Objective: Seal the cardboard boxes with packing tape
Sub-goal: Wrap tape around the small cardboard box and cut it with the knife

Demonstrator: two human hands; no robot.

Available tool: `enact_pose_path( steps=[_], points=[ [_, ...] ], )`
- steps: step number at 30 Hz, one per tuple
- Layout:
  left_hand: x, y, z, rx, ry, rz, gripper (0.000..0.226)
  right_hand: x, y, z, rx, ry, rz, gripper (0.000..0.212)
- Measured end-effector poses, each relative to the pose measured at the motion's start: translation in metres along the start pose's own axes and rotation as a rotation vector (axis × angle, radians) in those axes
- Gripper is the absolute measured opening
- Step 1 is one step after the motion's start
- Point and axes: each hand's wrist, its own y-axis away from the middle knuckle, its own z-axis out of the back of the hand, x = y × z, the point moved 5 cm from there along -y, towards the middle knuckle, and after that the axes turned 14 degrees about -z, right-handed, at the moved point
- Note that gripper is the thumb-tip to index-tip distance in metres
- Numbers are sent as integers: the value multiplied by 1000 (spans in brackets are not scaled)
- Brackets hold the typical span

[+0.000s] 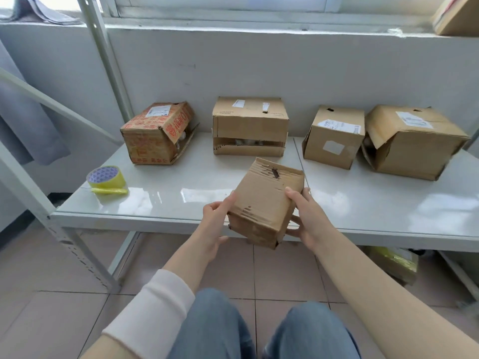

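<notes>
I hold a small worn cardboard box [264, 200] above the front edge of the white shelf [160, 198], tilted with one end toward me. My left hand [215, 224] grips its left side and my right hand [304, 218] grips its right side, thumb on top. A yellow roll of packing tape [106, 177] lies on the shelf at the left. Along the back stand a red-printed box [155, 133] with an open flap, a wide box [250, 125] gaping at its front, a smaller labelled box [334, 137] and a big crumpled box [412, 141] with loose flaps.
White metal shelf posts [77, 244] slant up at the left. A grey cloth [23, 117] hangs beyond them. Another carton [458, 16] sits on the window ledge at top right. Yellow-wrapped items [394, 263] lie below the shelf at the right. My knees are at the bottom.
</notes>
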Motion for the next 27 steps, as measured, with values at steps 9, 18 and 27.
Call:
enact_pose_path(
  steps=[9, 18, 27],
  points=[
    [1, -8, -18, 265, 109, -73, 44, -8, 9, -2, -40, 101, 33, 19],
    [13, -43, -25, 106, 197, -102, 30, -19, -24, -10, 65, 60, 12, 47],
    [20, -104, -22, 100, 20, -57, 39, -1, -73, -21, 22, -6, -39, 40]
  ],
)
